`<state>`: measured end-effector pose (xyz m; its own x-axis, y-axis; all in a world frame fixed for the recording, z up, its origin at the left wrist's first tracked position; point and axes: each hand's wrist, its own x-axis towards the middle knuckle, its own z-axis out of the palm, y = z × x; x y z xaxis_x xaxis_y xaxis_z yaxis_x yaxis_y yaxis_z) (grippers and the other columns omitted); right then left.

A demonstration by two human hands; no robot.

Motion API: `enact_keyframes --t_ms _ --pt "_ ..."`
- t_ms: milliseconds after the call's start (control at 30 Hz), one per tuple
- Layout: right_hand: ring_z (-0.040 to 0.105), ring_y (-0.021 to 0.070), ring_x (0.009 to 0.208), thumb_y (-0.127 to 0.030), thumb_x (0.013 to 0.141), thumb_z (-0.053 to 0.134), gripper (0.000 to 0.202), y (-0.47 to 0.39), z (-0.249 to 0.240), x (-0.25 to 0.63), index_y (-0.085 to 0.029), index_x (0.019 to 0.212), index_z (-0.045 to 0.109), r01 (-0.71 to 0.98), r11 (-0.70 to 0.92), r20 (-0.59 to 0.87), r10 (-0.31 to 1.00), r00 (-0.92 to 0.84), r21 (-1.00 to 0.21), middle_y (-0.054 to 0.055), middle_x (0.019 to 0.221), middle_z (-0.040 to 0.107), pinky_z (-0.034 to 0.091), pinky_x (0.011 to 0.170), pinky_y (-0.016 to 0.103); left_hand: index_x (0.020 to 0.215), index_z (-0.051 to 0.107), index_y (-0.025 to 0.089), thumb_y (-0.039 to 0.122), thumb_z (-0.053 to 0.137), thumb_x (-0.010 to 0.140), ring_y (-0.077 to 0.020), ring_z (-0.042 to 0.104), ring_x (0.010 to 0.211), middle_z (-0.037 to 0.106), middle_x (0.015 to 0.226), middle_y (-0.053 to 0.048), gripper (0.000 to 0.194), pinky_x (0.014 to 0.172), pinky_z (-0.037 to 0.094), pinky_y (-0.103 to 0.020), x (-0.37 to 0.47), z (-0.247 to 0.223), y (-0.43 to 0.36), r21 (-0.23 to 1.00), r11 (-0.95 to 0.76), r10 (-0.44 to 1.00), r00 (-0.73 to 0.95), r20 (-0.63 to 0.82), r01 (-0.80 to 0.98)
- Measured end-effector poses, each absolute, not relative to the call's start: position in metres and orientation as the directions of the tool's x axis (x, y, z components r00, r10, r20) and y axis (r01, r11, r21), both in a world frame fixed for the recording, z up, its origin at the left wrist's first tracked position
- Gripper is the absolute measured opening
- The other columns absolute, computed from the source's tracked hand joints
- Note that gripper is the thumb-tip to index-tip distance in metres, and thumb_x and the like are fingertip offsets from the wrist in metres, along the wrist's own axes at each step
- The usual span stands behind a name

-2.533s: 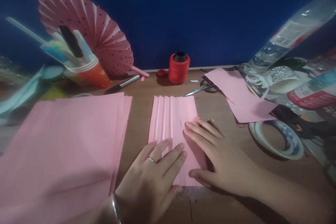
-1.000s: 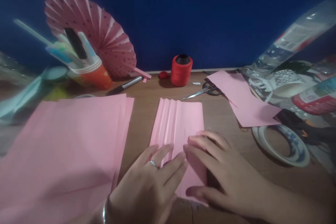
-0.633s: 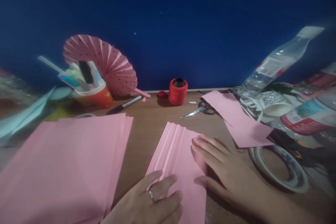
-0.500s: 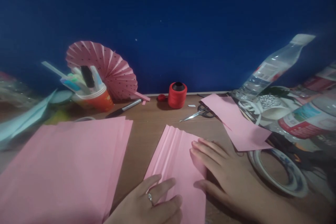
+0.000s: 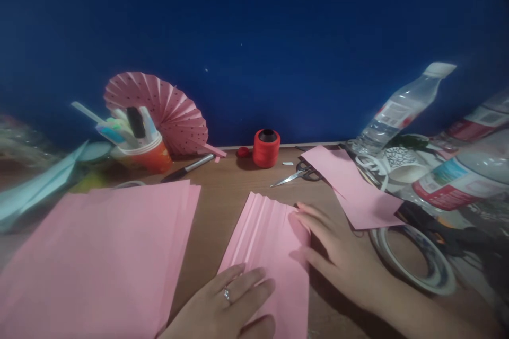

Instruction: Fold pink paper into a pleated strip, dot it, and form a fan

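Observation:
A sheet of pink paper (image 5: 274, 243) lies in front of me on the wooden table, narrow pleats running along its left part and its right part smooth. My left hand (image 5: 233, 299), wearing a ring, rests on the lower pleats with its fingers stretched out. At the sheet's right edge is my right hand (image 5: 334, 254); its fingertips touch the upper right corner, and the thumb reaches onto the edge lower down. The fingers of this hand are apart and nearly straight. What lies beneath both palms is hidden.
A stack of pink paper (image 5: 103, 254) lies left. Behind are a pen cup (image 5: 153, 156), a pleated pink fan (image 5: 178, 122), a marker (image 5: 186, 168), red thread (image 5: 266, 148) and scissors (image 5: 296, 174). Right are a cut pink piece (image 5: 353, 190), tape roll (image 5: 441, 275) and a bottle (image 5: 401, 103).
My right hand has drawn slightly right, its fingers shifting from lying on the sheet toward its right edge. My left hand stays nearly in place. The view has tilted a little.

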<state>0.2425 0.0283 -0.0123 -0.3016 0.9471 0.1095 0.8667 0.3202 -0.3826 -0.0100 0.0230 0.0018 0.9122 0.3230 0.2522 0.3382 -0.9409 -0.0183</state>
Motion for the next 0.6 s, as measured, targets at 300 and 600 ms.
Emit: enact_keyframes --t_ms 300,600 --pt "0.045 0.0246 0.108 -0.024 0.078 0.050 0.034 0.042 -0.008 0.235 -0.024 0.112 0.050 0.832 0.401 0.196 0.916 -0.351 -0.383 0.007 0.116 0.051 0.039 0.089 0.045 0.095 0.057 0.026 0.028 0.046 0.084 -0.0160 0.047 0.105 0.056 0.113 0.003 0.015 0.091 0.034 -0.031 -0.009 -0.005 0.021 -0.051 -0.944 0.305 0.924 0.230 0.325" --pt "0.049 0.0234 0.103 -0.023 0.076 0.050 0.036 0.041 -0.012 0.236 -0.023 0.113 0.050 0.844 0.415 0.234 0.907 -0.351 -0.340 0.008 0.114 0.051 0.042 0.087 0.041 0.111 0.051 0.025 0.023 0.042 0.086 -0.0152 0.047 0.102 0.057 0.111 0.004 0.027 0.089 0.035 -0.030 -0.008 0.001 0.023 -0.095 -0.947 0.284 0.936 0.209 0.308"
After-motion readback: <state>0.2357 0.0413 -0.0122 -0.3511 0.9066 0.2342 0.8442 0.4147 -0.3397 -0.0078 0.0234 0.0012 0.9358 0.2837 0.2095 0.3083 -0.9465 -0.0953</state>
